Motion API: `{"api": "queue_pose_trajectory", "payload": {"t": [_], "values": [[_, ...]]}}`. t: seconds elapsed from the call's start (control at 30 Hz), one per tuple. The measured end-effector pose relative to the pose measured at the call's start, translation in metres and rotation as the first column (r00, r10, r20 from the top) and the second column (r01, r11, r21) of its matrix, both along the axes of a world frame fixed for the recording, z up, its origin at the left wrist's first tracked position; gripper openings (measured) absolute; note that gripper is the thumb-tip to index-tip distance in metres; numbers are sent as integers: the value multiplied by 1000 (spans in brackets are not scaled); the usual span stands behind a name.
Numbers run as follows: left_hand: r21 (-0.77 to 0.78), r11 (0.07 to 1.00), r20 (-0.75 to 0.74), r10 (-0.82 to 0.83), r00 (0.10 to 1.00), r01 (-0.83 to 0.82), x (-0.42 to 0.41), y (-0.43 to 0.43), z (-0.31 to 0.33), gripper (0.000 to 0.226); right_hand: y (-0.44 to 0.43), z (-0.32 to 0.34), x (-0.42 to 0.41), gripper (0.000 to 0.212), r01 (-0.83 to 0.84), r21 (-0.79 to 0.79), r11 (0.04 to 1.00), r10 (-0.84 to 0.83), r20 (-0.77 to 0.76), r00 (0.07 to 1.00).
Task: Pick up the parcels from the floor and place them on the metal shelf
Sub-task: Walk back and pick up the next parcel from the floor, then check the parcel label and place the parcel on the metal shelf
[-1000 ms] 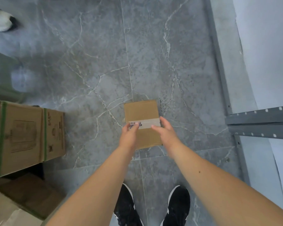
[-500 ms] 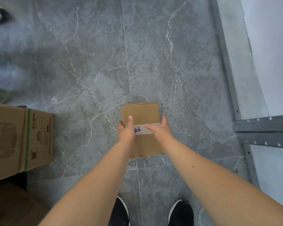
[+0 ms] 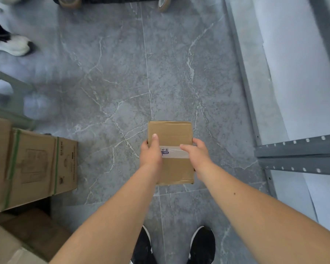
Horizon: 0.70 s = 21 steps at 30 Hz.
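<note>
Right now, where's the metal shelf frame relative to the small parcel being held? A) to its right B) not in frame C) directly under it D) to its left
A: the grey perforated beams of the metal shelf sit at the right edge of the view, while the small parcel, gripped by the left hand and right hand, is over the floor tiles in the centre.
</note>
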<state>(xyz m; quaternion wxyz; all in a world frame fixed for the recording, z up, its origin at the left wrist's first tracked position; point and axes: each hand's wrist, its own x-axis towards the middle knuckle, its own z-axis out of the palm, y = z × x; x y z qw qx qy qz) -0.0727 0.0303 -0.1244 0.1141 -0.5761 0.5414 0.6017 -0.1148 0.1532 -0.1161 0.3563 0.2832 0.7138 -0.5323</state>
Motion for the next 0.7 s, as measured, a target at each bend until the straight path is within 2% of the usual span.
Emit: {"api": "queue_pose_trajectory", "payload": {"t": [0.07,0.13,0.33,0.47,0.6,0.7], "values": [[-31,999,-7,-17,1000,17,-6,2,38,67,5,35,-8,39,-11,-3,1000,11,-21,1000],[-49,998,-30,-28,999,27,-14,2,78,68,9,72,-17,33,-20,-17,1000,19,-55,998],[-107,993,-132,-64,989,50,-36,1,209,70,9,201,-38,59,-11,-40,999,6,-122,992],[-154,986,-189,-89,978,60,-43,-2,309,72,14,299,-51,44,6,-108,994,-20,-128,992],[-200,977,-247,-117,962,68,-44,-5,401,74,25,399,-58,75,-5,-129,992,-20,-186,982],[-196,978,-290,-130,948,74,-43,-9,468,79,32,473,-57,72,-22,-133,991,-12,-251,968]]}}
